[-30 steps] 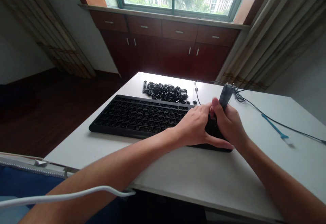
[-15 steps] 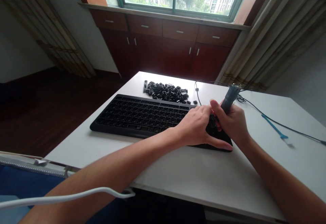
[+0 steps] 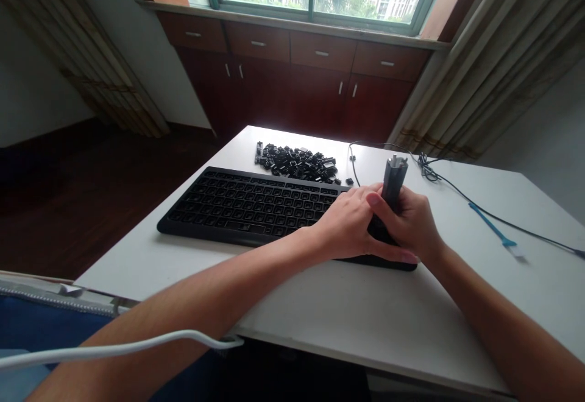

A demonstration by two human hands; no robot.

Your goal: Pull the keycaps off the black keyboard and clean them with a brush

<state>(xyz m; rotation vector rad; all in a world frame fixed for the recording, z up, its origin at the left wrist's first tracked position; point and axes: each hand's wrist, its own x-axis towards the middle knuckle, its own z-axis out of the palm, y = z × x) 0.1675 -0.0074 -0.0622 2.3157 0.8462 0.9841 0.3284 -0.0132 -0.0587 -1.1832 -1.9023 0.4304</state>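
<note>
A black keyboard with its keycaps off lies on the white table, bare key sockets showing. My left hand rests over its right end, holding it down. The thumb stretches along the front edge towards the corner, while the other fingertips are partly hidden. My right hand is closed around an upright dark grey tool handle with small metal prongs at its top. The handle's lower end is hidden between the hands, above the keyboard's right part. Behind the keyboard lies a heap of loose black keycaps.
A black cable with a tangled loop runs along the table's right side. A blue-handled brush lies near it. A white cable crosses in front of my left forearm. Cabinets stand under the window beyond the table.
My right hand has tipped the tool handle more upright and moved slightly left, closer to my left hand. My left hand stays on the keyboard.
</note>
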